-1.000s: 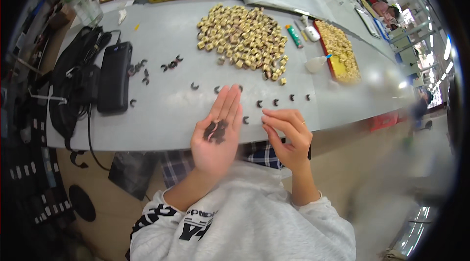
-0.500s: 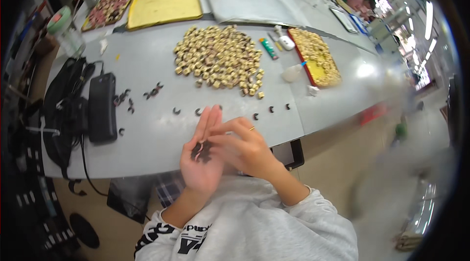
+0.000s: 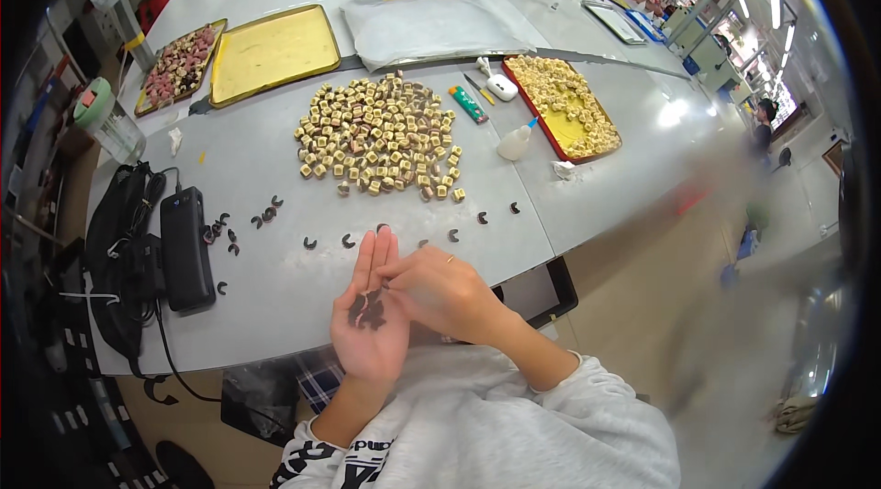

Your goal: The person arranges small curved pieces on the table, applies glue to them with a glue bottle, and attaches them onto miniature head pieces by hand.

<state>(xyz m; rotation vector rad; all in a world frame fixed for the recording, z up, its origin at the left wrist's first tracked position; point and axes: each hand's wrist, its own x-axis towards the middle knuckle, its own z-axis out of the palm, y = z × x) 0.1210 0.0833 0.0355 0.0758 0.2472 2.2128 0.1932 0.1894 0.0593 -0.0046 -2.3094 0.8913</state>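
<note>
My left hand [image 3: 376,347] lies palm up, its fingers stretched out. Several small dark C-shaped pieces [image 3: 365,310] rest in its palm. My right hand [image 3: 450,292] is closed in a pinch over the left fingers, a ring on one finger. A small dark piece [image 3: 384,284] shows at its fingertips, partly hidden. Beyond my hands, similar C-shaped pieces [image 3: 453,235] lie spaced in a curved row on the grey table [image 3: 266,305]. More dark C-shaped pieces [image 3: 267,213] sit in loose clusters to the left.
Small cream-topped cubes [image 3: 376,136] form a heap mid-table. A red-rimmed tray [image 3: 574,136], squeeze bottle [image 3: 516,142], green lighter [image 3: 468,105] and white earphone case [image 3: 501,87] are right. A yellow tray [image 3: 275,53] stands behind; a black power bank [image 3: 187,250] with cables lies left.
My right fingers, blurred and looser before, are now pinched together near the left fingers. The view has shifted, so the table sits lower and more to the left.
</note>
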